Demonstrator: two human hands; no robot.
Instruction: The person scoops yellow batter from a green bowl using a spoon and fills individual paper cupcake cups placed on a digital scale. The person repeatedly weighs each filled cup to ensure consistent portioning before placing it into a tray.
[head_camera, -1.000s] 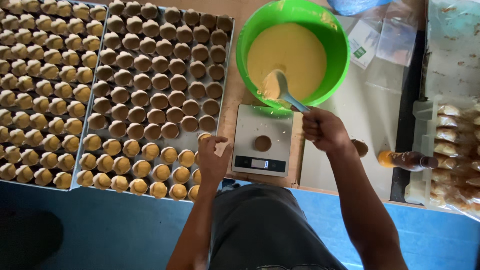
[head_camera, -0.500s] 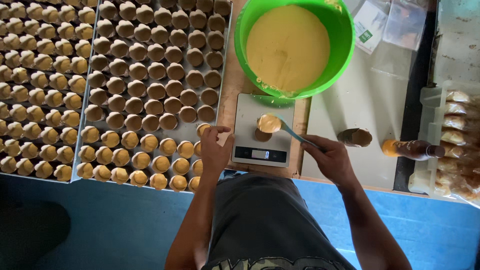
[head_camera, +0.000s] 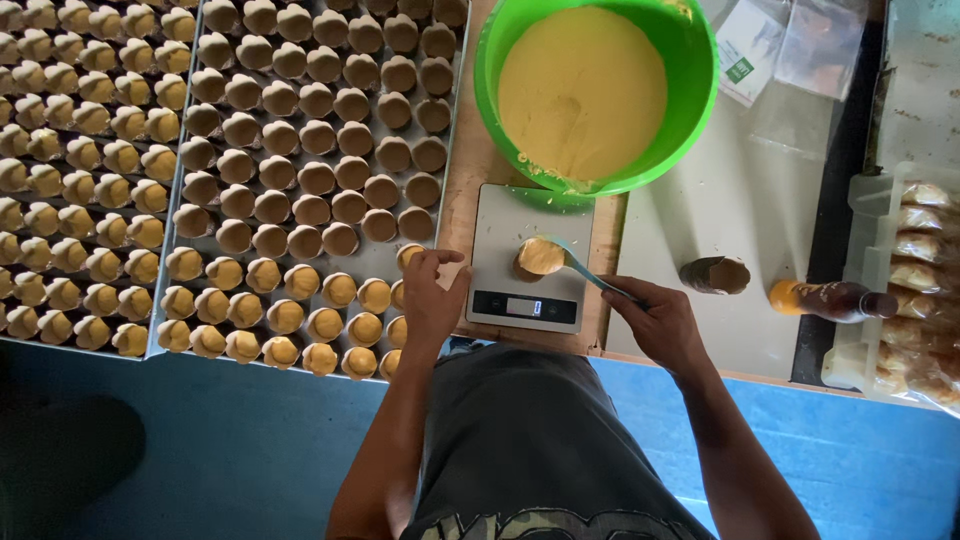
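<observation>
Your right hand (head_camera: 660, 325) is closed around the handle of a light blue spoon (head_camera: 590, 275). The spoon bowl sits over a small paper cup (head_camera: 538, 258) at about 10 o'clock from that hand, and the cup looks filled with yellow batter. Cup stands on the grey kitchen scale (head_camera: 525, 205), upper half of the platform, just above the display.

Your left hand (head_camera: 432, 298) is at 9 o'clock of the scale, fingers curled, resting at the scale's left edge and on the corner of the near tray (head_camera: 172, 290). Can't tell if it grips anything; one filled cup (head_camera: 408, 255) sits touching its fingertips.

Green bowl (head_camera: 700, 90) of yellow batter is at 12 o'clock of the scale, its rim overlapping the scale's top edge. Batter drips show on the bowl's near rim.

Near tray at 9 o'clock: the rows nearest you hold yellow-filled cups, rows farther up look brown and unfilled. A second tray (head_camera: 10, 340) at far 9 o'clock is full of filled cups.

At 3 o'clock of the scale, on the pale surface (head_camera: 720, 200): a stack of brown paper cups (head_camera: 715, 274) lying on its side, then a bottle (head_camera: 830, 298) lying down just beside it. Bagged items in a clear bin (head_camera: 860, 200) at far 3 o'clock.
</observation>
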